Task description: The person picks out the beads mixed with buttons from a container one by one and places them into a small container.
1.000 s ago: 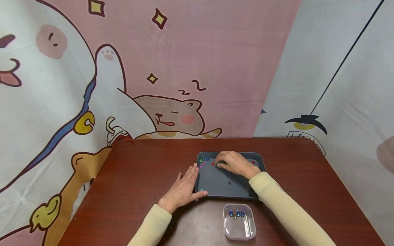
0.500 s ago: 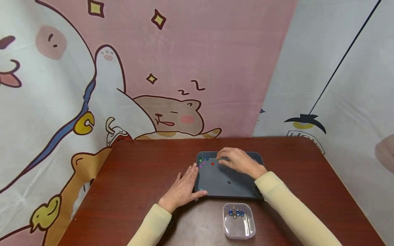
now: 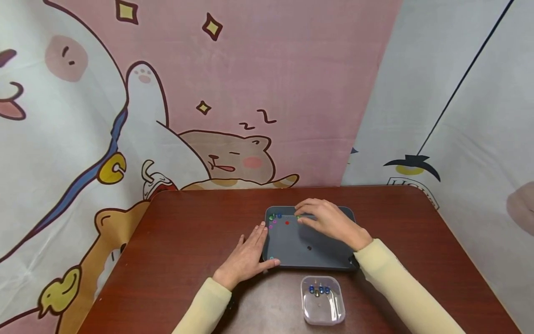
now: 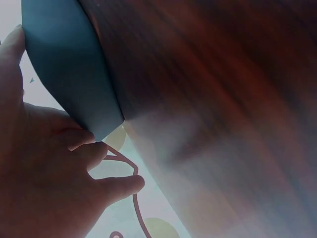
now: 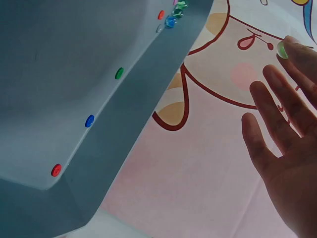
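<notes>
My left hand [image 3: 244, 260] lies along the left end of a grey tray [image 3: 292, 250], fingers straight at the side rim and thumb over the front corner. Over the tray's far edge, my right hand [image 3: 327, 220] pinches a small round green piece [image 5: 282, 50] between thumb and forefinger, with its other fingers spread. In the tray, a red button [image 5: 56, 170], a blue button [image 5: 89, 121] and a green button [image 5: 119, 73] lie along the far wall. Shiny blue and green pieces [image 5: 171, 21] cluster in the far left corner. The right hand hides part of the far wall in the head view.
A clear plastic box [image 3: 323, 315] with several blue and gold beads stands in front of the tray. Pink rings [image 3: 270, 227], a red piece [image 3: 287, 223] and a brown piece [image 3: 309, 248] also lie in the tray. A printed cloth [image 3: 317, 93] hangs behind the brown table [image 3: 200, 218].
My right hand has risen from the tray floor and shifted slightly right, bringing the green piece up in its pinch. My left hand stays at the tray's left end.
</notes>
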Action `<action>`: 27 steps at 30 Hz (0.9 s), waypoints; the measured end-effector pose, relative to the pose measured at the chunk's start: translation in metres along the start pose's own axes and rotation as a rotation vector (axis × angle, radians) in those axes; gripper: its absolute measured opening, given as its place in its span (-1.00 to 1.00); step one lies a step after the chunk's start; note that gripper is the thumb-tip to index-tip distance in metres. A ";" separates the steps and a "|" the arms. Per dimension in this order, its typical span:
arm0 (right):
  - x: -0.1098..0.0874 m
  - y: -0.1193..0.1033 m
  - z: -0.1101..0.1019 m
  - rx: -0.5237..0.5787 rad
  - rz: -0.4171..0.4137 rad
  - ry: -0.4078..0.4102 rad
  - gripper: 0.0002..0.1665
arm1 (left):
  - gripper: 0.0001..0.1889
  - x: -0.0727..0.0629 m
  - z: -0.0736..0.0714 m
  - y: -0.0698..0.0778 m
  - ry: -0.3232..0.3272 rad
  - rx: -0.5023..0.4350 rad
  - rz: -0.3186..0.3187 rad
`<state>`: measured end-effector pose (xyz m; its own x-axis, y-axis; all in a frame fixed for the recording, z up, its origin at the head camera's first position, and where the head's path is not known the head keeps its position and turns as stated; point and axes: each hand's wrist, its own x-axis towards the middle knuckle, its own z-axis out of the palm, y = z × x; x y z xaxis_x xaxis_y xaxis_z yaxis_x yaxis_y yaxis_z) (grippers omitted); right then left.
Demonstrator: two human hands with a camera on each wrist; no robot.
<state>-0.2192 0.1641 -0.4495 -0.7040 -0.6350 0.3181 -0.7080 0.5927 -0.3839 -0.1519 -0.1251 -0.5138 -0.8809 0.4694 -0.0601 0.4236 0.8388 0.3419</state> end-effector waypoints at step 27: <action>-0.044 -0.027 -0.018 -0.059 -0.041 0.083 -0.75 | 0.11 -0.002 0.000 -0.001 -0.006 0.008 0.008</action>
<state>-0.1706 0.1849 -0.4371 -0.6747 -0.6178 0.4038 -0.7367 0.5966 -0.3183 -0.1509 -0.1271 -0.5141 -0.8764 0.4776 -0.0628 0.4323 0.8374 0.3344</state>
